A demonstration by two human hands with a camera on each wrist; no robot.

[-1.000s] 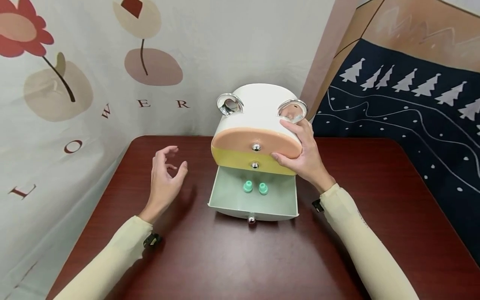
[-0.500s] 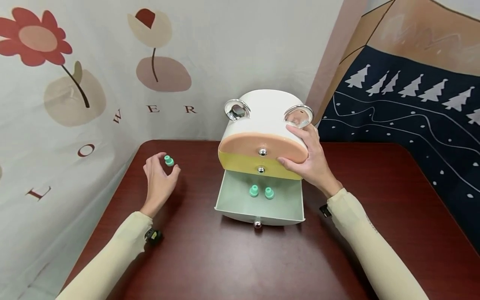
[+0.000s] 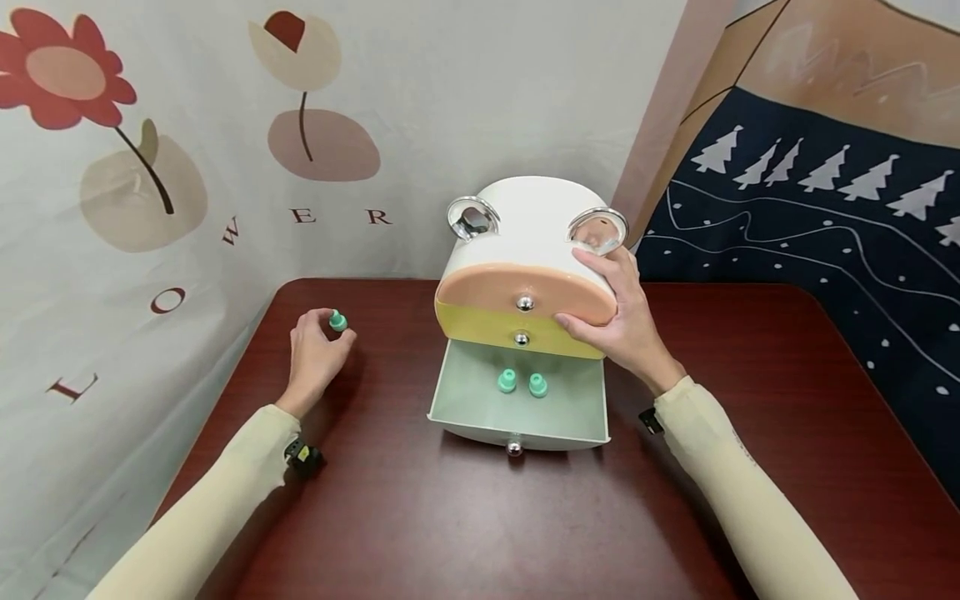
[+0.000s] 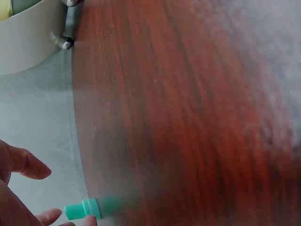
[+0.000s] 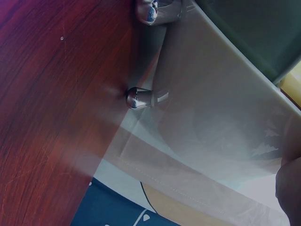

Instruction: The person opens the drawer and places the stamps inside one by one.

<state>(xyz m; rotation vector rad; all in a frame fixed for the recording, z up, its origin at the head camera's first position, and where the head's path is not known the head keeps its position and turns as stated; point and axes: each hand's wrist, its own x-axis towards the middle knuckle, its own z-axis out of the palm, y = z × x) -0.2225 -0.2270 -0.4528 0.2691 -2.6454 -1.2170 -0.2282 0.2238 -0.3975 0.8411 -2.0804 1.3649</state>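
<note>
My left hand (image 3: 318,354) is at the table's far left, its thumb and fingers curved around a small green stepped plastic piece (image 3: 338,321). In the left wrist view fingertips are close to this green piece (image 4: 84,209), while the thumb stands apart from it; whether they touch is unclear. My right hand (image 3: 626,321) grips the right side of a small chest of drawers (image 3: 536,217), thumb on the front, fingers on top. The chest's bottom pale-green drawer (image 3: 555,417) is pulled out. Two similar green pieces (image 3: 507,381) sit inside it.
Above the open drawer are a yellow drawer (image 3: 480,325) and an orange one (image 3: 480,287), both closed, with silver knobs. Two silver ring-shaped ears (image 3: 472,218) rise from the white top. The dark red table (image 3: 420,517) meets a printed cloth (image 3: 450,100) behind.
The left hand has moved slightly left and away, and the green piece beside its fingers has come into view. The thumb is now nearer the piece. The right hand keeps its hold on the chest.
</note>
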